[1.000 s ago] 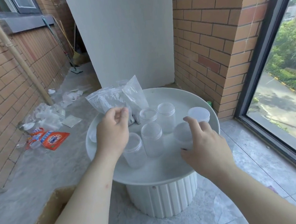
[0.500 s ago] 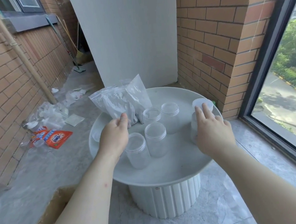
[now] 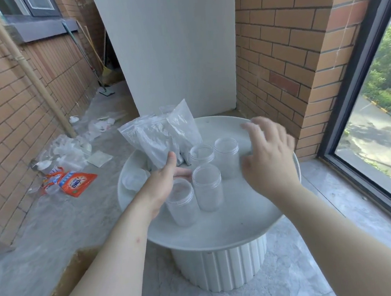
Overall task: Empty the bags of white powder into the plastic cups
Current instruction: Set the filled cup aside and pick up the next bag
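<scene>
The bags of white powder (image 3: 158, 139) lean at the back left of the round white table (image 3: 221, 231), just behind the plastic cups (image 3: 208, 189). The left hand (image 3: 166, 181) has its thumb on the front bag and its fingers flat just below. I cannot tell if it pinches. The right hand (image 3: 270, 155) is blurry, with fingers spread apart over the right-side cups, holding nothing.

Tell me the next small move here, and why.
Probably close the left hand on the front bag and lift it over the nearest cup. Its thumb lies against that bag, the other bags behind it hold powder too, and the cups stand lidless.
</scene>
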`<state>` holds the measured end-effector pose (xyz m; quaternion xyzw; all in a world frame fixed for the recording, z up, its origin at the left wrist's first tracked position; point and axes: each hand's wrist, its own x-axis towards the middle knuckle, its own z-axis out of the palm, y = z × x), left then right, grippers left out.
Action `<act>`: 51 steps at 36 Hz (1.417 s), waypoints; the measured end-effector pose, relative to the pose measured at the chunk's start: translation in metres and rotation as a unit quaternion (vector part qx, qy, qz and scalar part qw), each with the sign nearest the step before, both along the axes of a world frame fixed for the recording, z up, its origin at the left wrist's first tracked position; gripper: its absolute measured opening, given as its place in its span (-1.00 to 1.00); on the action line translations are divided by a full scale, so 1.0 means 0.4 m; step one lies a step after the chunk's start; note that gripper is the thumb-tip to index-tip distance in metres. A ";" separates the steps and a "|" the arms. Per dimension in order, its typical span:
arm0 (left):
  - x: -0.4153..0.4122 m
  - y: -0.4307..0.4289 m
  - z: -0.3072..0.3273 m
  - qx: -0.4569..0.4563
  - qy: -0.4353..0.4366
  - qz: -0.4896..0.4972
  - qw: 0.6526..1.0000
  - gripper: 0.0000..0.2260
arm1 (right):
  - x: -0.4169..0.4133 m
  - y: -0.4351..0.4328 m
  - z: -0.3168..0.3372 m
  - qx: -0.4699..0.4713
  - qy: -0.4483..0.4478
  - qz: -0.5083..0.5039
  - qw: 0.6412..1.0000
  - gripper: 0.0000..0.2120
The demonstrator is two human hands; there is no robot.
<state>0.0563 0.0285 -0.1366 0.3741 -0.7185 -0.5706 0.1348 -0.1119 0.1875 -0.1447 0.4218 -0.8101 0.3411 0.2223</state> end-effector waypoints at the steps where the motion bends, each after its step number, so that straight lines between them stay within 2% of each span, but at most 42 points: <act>1: -0.001 0.001 0.001 0.020 0.003 -0.005 1.000 -0.36 | 0.019 -0.005 0.001 -0.027 -0.020 0.052 0.998 -0.48; 3: -0.007 0.009 0.001 0.054 0.012 -0.011 0.998 -0.35 | 0.051 -0.009 -0.001 -0.014 -0.161 0.132 0.978 -0.63; 5: -0.016 0.024 0.000 0.067 0.013 -0.011 0.998 -0.33 | 0.072 -0.007 -0.004 0.005 -0.314 0.130 0.940 -0.70; 6: -0.024 0.031 -0.002 0.067 0.014 -0.013 0.998 -0.32 | 0.078 -0.006 -0.005 -0.005 -0.362 0.116 0.925 -0.71; 10: -0.046 0.066 -0.020 0.074 0.013 -0.012 0.997 -0.29 | 0.087 0.000 -0.007 -0.036 -0.436 0.046 0.898 -0.77; 14: -0.061 0.098 -0.031 0.102 0.033 0.005 0.994 -0.27 | 0.088 0.009 -0.015 -0.048 -0.513 0.005 0.857 -0.69; 19: -0.072 0.123 -0.028 0.149 0.060 0.015 0.987 -0.25 | 0.079 0.018 -0.013 -0.025 -0.477 -0.011 0.878 -0.57; 23: -0.078 0.118 -0.025 0.180 0.061 0.009 0.982 -0.22 | 0.076 0.024 -0.010 -0.030 -0.475 -0.013 0.879 -0.52; 26: -0.076 0.100 -0.015 0.128 0.064 0.041 0.989 -0.26 | 0.075 0.028 -0.003 -0.031 -0.458 -0.012 0.888 -0.52; 30: -0.065 0.043 0.002 0.033 0.100 0.153 0.983 -0.37 | 0.066 0.027 0.006 -0.043 -0.436 -0.003 0.899 -0.56; 34: -0.047 0.002 0.006 0.030 0.086 0.195 0.977 -0.48 | 0.057 0.028 0.013 -0.045 -0.436 0.000 0.899 -0.57; 37: -0.042 0.020 0.009 0.074 0.047 0.160 0.983 -0.49 | 0.053 0.031 0.014 -0.040 -0.439 -0.014 0.897 -0.50; 39: -0.040 0.044 0.014 0.070 0.016 0.118 0.990 -0.45 | 0.051 0.032 0.014 -0.031 -0.443 -0.012 0.896 -0.46; 46: 0.000 0.080 0.046 -0.067 -0.094 0.028 0.993 -0.39 | 0.041 0.043 0.018 0.005 -0.466 -0.007 0.885 -0.34; 51: 0.025 0.089 0.056 0.021 -0.113 -0.064 0.991 -0.26 | 0.041 0.050 0.023 0.033 -0.487 -0.018 0.873 -0.39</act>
